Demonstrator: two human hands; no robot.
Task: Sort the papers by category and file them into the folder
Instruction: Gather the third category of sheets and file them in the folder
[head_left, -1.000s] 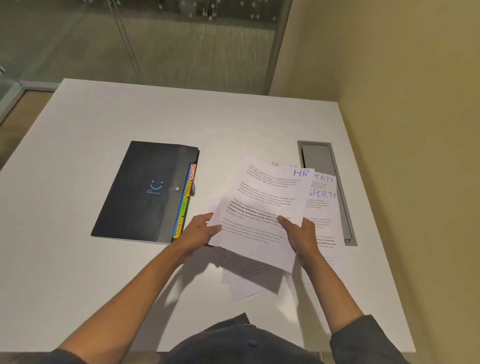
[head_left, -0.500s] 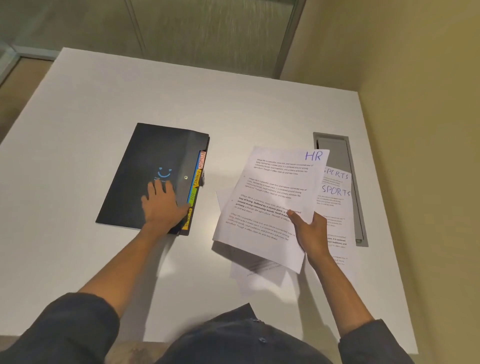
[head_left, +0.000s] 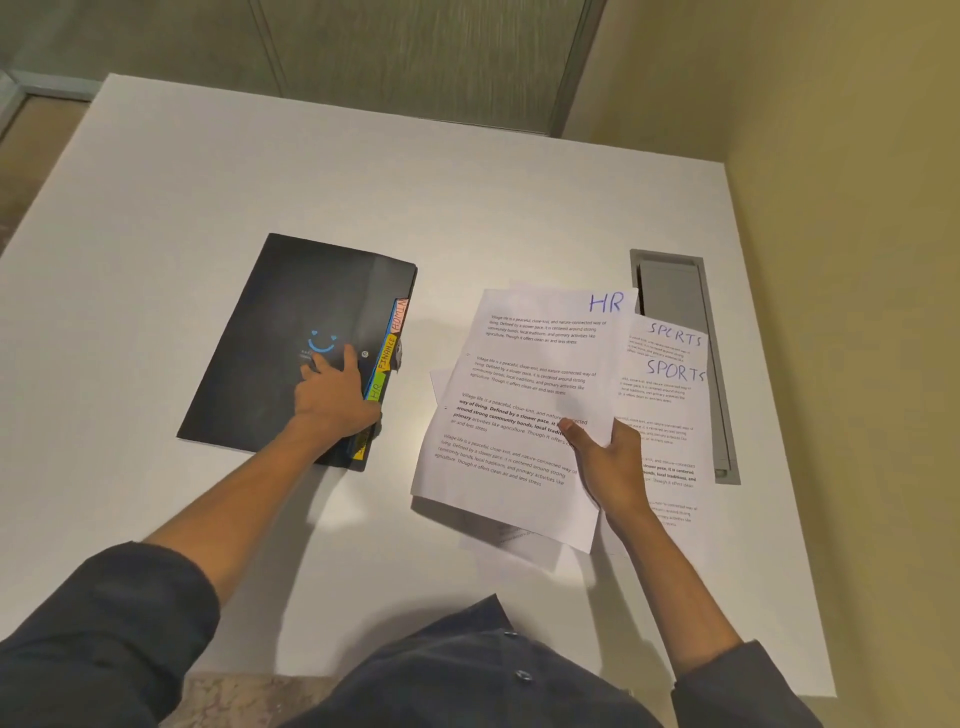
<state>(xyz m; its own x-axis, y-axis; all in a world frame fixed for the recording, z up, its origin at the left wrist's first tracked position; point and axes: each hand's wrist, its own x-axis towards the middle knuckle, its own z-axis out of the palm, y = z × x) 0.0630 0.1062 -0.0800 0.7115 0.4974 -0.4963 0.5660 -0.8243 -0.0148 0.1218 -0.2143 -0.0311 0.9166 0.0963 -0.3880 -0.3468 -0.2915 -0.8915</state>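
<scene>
L hand (head_left: 332, 397) rests flat, fingers straight, on black folder (head_left: 291, 343) at table (head_left: 156, 260) centre-left, while R hand (head_left: 605, 460) pinches the HR sheet (head_left: 524, 405) lifted over loose papers, w/ SPORTS sheets (head_left: 670, 395) lying nr table's right edge.

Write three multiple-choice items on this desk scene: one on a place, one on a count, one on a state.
1. Where does the black folder lie?
A. Left of the papers
B. On the papers
C. On the floor

2. How many sheets show the heading SPORTS?
A. None
B. Two
C. Five

3. What is the right hand doing?
A. Resting flat on the table
B. Gripping the HR sheet
C. Holding a pen

Answers:
1 A, the folder sits left of the sheets under the left hand.
2 B, two SPORTS sheets overlap.
3 B, thumb and fingers pinch its right edge.
</scene>
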